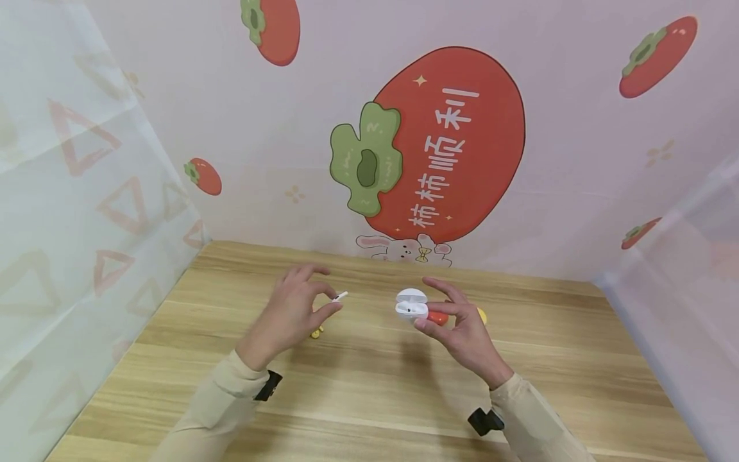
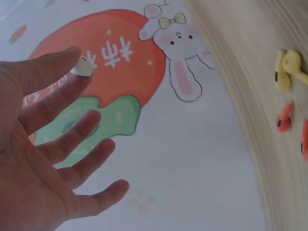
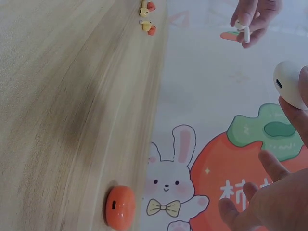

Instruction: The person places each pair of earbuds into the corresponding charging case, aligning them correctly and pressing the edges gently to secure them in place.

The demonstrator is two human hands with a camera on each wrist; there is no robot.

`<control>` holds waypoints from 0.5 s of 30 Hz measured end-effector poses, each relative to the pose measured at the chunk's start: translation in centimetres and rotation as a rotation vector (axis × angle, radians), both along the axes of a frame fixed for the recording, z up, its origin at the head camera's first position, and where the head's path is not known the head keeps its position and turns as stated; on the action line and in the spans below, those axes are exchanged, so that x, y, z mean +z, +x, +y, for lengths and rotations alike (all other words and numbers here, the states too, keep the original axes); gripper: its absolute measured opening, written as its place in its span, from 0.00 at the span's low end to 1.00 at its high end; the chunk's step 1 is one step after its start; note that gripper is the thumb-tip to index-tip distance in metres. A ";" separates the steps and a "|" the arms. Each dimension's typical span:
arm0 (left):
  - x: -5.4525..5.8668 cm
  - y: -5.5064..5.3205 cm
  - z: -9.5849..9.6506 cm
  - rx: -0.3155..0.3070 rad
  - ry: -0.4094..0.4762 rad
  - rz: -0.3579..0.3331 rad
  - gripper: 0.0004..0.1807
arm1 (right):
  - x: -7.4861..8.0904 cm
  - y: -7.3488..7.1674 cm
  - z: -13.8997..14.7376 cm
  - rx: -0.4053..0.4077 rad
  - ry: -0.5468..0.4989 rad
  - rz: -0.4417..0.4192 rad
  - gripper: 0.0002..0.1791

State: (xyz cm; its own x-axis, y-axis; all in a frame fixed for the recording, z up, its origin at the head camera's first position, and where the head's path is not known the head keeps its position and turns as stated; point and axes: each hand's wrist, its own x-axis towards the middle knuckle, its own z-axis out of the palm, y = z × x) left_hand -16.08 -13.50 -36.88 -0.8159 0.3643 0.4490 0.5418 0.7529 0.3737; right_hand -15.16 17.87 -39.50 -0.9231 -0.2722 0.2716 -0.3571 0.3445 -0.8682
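Over the tabletop [image 1: 358, 410], a white earbud [image 1: 340, 296] is pinched by fingers [image 1: 326, 313] of the left hand [image 1: 294, 305], a white case [image 1: 407, 314] gripped by the right hand [image 1: 462, 327], lid [image 1: 412, 294] raised, presumably for access.

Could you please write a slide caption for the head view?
Left hand pinches a white earbud; right hand holds an open white earbud case above a wood-grain table.

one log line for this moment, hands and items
left hand: pinches white earbud | right hand: holds white case, lid open | table: red case, yellow earbuds, red earbuds
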 end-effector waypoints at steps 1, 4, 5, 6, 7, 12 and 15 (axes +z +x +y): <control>0.1 0.0 0.2 -0.011 0.011 -0.003 0.05 | 0.0 0.0 0.0 0.000 0.002 0.002 0.14; 0.3 0.1 0.7 -0.037 0.039 -0.025 0.05 | 0.1 0.0 -0.1 0.002 0.003 0.006 0.14; 0.3 0.2 0.8 -0.044 0.048 -0.036 0.05 | 0.1 0.0 -0.1 0.003 0.004 0.008 0.13; 0.4 0.2 1.0 -0.050 0.054 -0.047 0.05 | 0.1 0.0 -0.1 0.003 0.007 0.011 0.13; 0.5 0.2 1.1 -0.057 0.060 -0.057 0.04 | 0.1 0.0 -0.1 0.003 0.009 0.015 0.13; 0.8 0.3 1.7 -0.086 0.077 -0.087 0.04 | 0.1 0.1 -0.2 0.003 0.012 0.019 0.13; 0.9 0.4 2.0 -0.105 0.082 -0.089 0.04 | 0.1 0.1 -0.2 0.002 0.011 0.016 0.13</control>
